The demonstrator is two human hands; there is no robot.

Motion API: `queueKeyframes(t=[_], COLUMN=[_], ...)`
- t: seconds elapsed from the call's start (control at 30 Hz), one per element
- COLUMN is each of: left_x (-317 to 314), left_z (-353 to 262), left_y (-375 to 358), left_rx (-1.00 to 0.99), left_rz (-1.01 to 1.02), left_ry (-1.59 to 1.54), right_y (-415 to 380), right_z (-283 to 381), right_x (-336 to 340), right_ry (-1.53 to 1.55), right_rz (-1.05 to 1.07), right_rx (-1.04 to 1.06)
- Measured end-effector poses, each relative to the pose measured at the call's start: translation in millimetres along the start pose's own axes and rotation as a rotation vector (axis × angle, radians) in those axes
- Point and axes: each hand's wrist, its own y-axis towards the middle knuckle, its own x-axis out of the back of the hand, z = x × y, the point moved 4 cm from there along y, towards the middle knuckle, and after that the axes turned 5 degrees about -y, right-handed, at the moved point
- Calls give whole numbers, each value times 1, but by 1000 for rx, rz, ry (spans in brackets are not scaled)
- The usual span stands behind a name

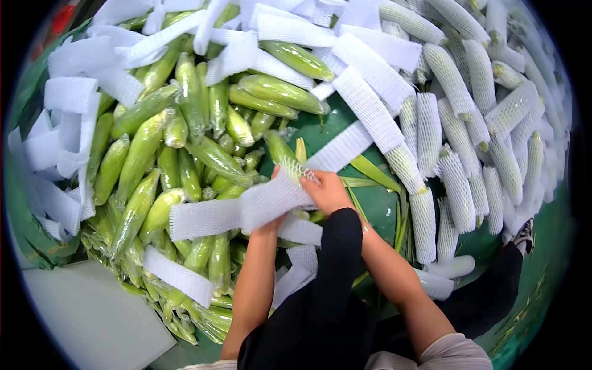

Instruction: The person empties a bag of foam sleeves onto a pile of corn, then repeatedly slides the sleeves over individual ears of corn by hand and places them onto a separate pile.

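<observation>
Both hands meet at a white foam net sleeve [271, 200] near the middle of the view. My left hand [275, 172] is closed around the sleeve from below, mostly hidden behind it, with the thumb tip showing at its upper end. With pinched fingers, my right hand [328, 191] grips the stretched net mouth of the sleeve. A green ear of corn [279, 147] points out just beyond that mouth, overlapping it in this view. Another flat foam sleeve [203, 220] lies on the corn left of my hands.
Plastic-wrapped green corn [139, 154] is heaped on the left, with loose foam sleeves [80, 55] scattered over it. Corn in foam sleeves [456, 80] is piled on the right. Green sheeting [320, 129] shows between, with loose husk leaves [376, 172]. A pale box [92, 314] stands lower left.
</observation>
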Motion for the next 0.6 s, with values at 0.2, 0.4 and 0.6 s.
queueKeyframes(t=[0.2,0.4,0.6], left_x=[-19,15,-64], left_z=[57,63,18], left_y=[-61,-38,-21], left_rx=[48,-73,-312], left_rz=[-187,-189,-356], left_ry=[-112,37,469], right_y=[-60,-19,-5], right_z=[54,11,-13], right_x=[74,57,39], right_ry=[-111,396,450], right_rz=[-136,-199,-249], right_rx=[45,-174,55])
